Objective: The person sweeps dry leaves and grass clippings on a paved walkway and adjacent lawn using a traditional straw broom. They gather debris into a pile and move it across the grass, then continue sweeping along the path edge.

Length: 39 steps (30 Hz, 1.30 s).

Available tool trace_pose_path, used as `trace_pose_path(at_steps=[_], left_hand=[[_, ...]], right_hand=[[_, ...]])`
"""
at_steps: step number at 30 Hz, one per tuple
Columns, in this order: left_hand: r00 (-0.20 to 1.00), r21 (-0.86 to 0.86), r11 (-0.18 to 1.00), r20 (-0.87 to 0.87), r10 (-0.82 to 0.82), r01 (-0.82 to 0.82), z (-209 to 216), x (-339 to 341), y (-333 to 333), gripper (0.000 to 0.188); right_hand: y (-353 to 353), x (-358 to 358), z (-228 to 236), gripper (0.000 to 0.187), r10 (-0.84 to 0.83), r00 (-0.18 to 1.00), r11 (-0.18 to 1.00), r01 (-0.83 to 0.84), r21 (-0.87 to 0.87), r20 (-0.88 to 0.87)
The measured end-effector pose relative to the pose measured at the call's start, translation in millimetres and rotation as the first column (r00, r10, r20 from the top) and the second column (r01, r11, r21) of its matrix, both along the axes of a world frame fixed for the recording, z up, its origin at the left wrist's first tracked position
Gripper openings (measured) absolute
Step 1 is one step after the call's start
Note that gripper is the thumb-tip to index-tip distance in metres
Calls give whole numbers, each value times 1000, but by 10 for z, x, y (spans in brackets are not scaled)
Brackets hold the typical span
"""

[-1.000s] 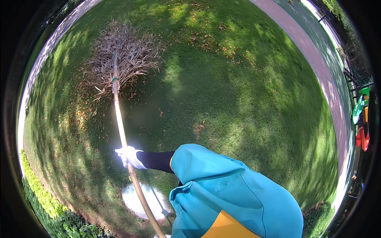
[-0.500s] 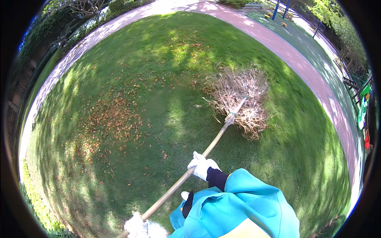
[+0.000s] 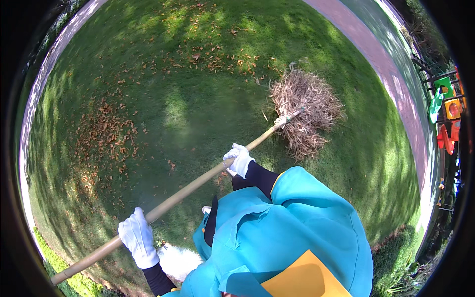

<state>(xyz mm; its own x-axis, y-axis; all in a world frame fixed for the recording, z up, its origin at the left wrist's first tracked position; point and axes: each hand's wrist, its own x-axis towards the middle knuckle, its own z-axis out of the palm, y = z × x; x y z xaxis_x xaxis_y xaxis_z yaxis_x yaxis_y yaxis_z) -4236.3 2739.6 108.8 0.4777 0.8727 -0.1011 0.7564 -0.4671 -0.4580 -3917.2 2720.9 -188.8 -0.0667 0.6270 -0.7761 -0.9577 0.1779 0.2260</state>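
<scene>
A long broom has a bamboo handle (image 3: 190, 187) running from the lower left up to a wide bundle of dry twigs (image 3: 311, 109). The bundle is over the grass, right of centre. My right hand (image 3: 238, 160), in a white glove, is wrapped around the handle partway below the twigs. Lower down, my left hand (image 3: 137, 237), also white-gloved, grips the shaft, and the handle's end sticks out past it. Brown fallen leaves (image 3: 106, 133) lie thickly on the lawn to the left. More leaves (image 3: 213, 55) are scattered beyond the handle, left of the twigs.
Patchy shade covers the lawn (image 3: 193, 109). A paved path (image 3: 386, 64) curves along the right, with colourful play equipment (image 3: 448, 109) past it. Shrubs (image 3: 396, 257) grow at the lower right, and a yellow-green hedge (image 3: 81, 284) stands at the lower left. A pale path edges the left.
The view has tilted down and shifted. The twig bundle has moved rightward relative to the leaves. My left hand has come higher into view, and more of the handle's lower end shows.
</scene>
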Motion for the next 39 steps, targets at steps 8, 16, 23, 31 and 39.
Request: trace_pose_path(at_steps=[8,16,23,31,39], left_hand=[[497,-9,511,-247,832,-860,614,-491,-1672,35],[174,-153,172,4,985,-973,14,259,-2292,39],[312,-188,312,32,950,-931,36,-235,-1519,42],[521,-216,528,93,849,-821,-129,-959,-178,45],[808,-60,807,10,590,-588,-303,-1300,1267,50]], right_hand=[[521,-1834,367,27,701,697,708,-706,26,-152],[1660,-2320,578,34,894,359,297,-923,243,268],[1681,-3102,1257,28,904,323,235,-923,304,281],[2740,-2689,1104,35,791,556,509,-830,228,256],[3156,-1543,634,31,408,899,880,-433,197,158]])
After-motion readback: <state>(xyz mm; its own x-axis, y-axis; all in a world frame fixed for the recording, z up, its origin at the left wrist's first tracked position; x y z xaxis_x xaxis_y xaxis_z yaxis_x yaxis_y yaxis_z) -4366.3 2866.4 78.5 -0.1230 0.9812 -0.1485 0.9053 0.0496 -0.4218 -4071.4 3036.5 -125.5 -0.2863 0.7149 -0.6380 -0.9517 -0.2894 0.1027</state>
